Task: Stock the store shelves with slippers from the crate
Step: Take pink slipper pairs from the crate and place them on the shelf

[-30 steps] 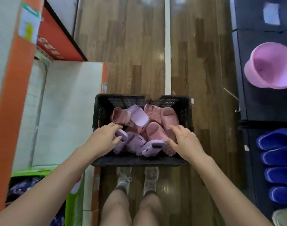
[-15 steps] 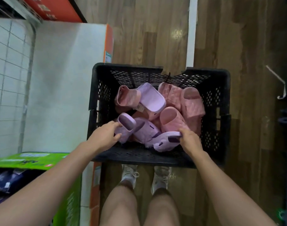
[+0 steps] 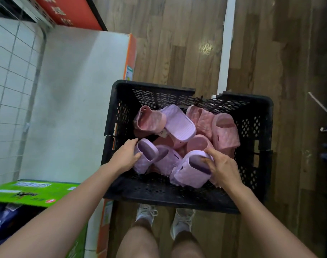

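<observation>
Black plastic crate (image 3: 252, 101): rigid, with diamond-lattice walls, a perforated floor and a notched far rim. It stands on a wood-plank floor (image 3: 177, 43), just ahead of the person's white sneakers (image 3: 147, 211).

The slippers lie loose inside the crate, all moulded foam slides with a quilted, pebbled texture.
- Pink slippers (image 3: 226, 133) are piled against the far and right walls.
- One lilac slipper (image 3: 179, 123) lies sole-up at the far centre, showing a ribbed tread and a small tag at its edge.
- Three more lilac ones lie along the near side.

Left hand (image 3: 125, 157), at the crate's near-left corner: thumb and fingers are curled round the strap of the near-left lilac slipper (image 3: 147, 157), gripping it from the side.

Right hand (image 3: 222, 168), at the near centre-right: it pinches the strap of the near-right lilac slipper (image 3: 190, 172), thumb on top and fingertips tucked into the dark opening. That slipper is tilted up, its opening facing the camera.

Left of the crate are a flat off-white shelf panel (image 3: 75, 90) with an orange edge and, nearer, a green carton (image 3: 28, 190).

Against half a second ago, the right hand's slipper is lifted and turned from lying flat. The fingers have gone from its rim to inside the strap. The left hand is at the same corner, on the same slipper.
</observation>
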A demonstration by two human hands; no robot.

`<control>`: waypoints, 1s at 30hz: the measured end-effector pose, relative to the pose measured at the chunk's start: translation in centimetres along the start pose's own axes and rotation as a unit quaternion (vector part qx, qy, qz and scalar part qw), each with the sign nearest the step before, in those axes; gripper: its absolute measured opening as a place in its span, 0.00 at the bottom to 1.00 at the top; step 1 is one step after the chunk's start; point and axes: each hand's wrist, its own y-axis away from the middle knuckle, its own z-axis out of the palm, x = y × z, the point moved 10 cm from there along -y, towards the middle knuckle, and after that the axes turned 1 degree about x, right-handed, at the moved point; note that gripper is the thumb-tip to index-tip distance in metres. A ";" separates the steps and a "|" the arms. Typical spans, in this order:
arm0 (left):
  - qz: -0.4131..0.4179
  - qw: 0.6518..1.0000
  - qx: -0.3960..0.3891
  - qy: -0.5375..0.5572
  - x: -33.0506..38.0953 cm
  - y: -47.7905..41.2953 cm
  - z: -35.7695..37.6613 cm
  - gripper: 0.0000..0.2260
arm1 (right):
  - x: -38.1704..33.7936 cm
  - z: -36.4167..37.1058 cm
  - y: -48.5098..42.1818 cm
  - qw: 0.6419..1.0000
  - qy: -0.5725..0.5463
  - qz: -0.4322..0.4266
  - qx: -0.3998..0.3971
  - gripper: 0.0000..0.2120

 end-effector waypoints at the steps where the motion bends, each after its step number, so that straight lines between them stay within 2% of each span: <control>1: -0.012 1.000 0.000 0.021 -0.4 -0.8 0.2 0.27 | -0.1 0.0 -0.1 1.000 -0.009 0.002 0.006 0.07; 4: -0.025 0.997 -0.013 0.074 -1.3 -3.0 0.8 0.28 | 0.3 0.4 -0.9 0.997 -0.078 0.023 0.015 0.07; 9: 0.047 0.996 -0.053 0.046 -0.4 -5.2 1.9 0.27 | 1.8 1.3 -2.6 0.985 -0.152 0.068 0.034 0.07; 13: 0.122 0.987 -0.051 -0.092 0.9 -5.7 2.2 0.11 | 1.4 1.6 -3.3 0.988 -0.135 0.064 0.049 0.08; 15: 0.159 0.977 -0.059 -0.129 1.8 -4.5 2.6 0.07 | 0.3 1.6 -3.2 0.991 -0.113 0.051 0.050 0.09; 17: 0.166 0.978 -0.039 -0.123 1.9 -3.0 2.0 0.06 | -1.0 1.7 -2.7 0.993 -0.099 0.030 0.049 0.08; 23: 0.108 0.991 0.076 -0.021 1.0 1.9 -2.8 0.04 | -2.5 -0.3 0.3 0.995 -0.084 0.020 0.054 0.06; 28: 0.119 0.987 0.106 0.005 2.8 6.6 -6.2 0.05 | -4.0 -4.6 3.0 0.995 -0.081 0.026 0.059 0.08; 30: 0.122 0.986 0.115 0.020 3.7 8.6 -7.9 0.08 | -4.9 -6.8 4.4 0.994 -0.082 0.027 0.067 0.09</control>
